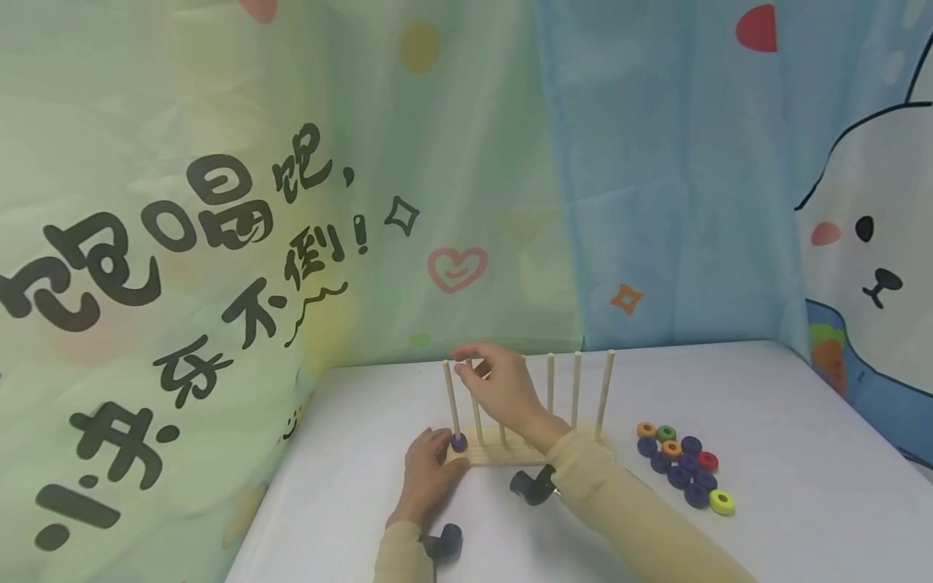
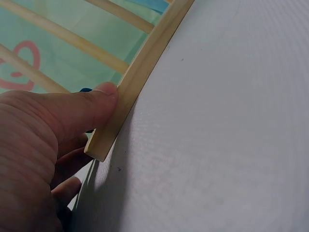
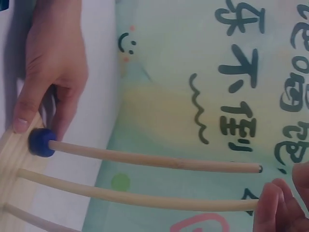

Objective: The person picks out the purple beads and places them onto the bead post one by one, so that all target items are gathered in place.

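A wooden peg rack (image 1: 484, 457) stands on the table, with a row of upright pegs. Around the foot of its leftmost peg (image 3: 159, 160) sits one dark blue bead (image 3: 42, 142). My left hand (image 1: 425, 479) holds the rack's left end; in the left wrist view the thumb (image 2: 104, 99) presses the base's front edge while the other fingers lie behind and below it, partly hidden. Up by the tips of the two leftmost pegs is my right hand (image 1: 504, 390), thumb and forefinger apart. I see nothing between them.
Right of the rack lies a cluster of loose ring beads: several dark blue ones (image 1: 679, 478), two orange (image 1: 671, 448), one green (image 1: 666, 433), one red (image 1: 708, 461) and one yellow (image 1: 722, 502). A printed curtain (image 1: 466, 202) hangs behind the white table (image 1: 321, 486).
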{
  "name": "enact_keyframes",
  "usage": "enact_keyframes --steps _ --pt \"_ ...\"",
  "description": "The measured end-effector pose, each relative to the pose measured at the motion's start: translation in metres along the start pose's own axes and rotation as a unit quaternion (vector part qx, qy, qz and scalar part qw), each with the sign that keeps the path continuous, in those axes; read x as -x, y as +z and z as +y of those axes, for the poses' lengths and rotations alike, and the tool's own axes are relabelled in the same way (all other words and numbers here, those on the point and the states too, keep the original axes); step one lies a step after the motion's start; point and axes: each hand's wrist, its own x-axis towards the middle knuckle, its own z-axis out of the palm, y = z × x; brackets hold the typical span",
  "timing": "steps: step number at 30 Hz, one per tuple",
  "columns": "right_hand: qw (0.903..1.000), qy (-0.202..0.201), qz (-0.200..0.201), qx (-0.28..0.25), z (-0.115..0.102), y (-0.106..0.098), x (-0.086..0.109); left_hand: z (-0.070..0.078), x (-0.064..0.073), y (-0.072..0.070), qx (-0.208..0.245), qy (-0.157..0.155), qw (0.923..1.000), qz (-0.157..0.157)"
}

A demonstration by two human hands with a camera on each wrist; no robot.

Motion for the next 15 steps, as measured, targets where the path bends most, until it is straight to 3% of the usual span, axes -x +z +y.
enact_keyframes --steps 5,15 --pt "0.9999 -0.009 -0.007 -0.008 -0.001 -0.006 0.006 0.000 0.000 -0.001 -0.005 0.002 1.0000 0.005" --pt "0.9989 0.043 -0.016 0.000 0.017 -0.011 0.031 -0.005 -0.002 0.003 -0.014 0.015 0.9998 0.009"
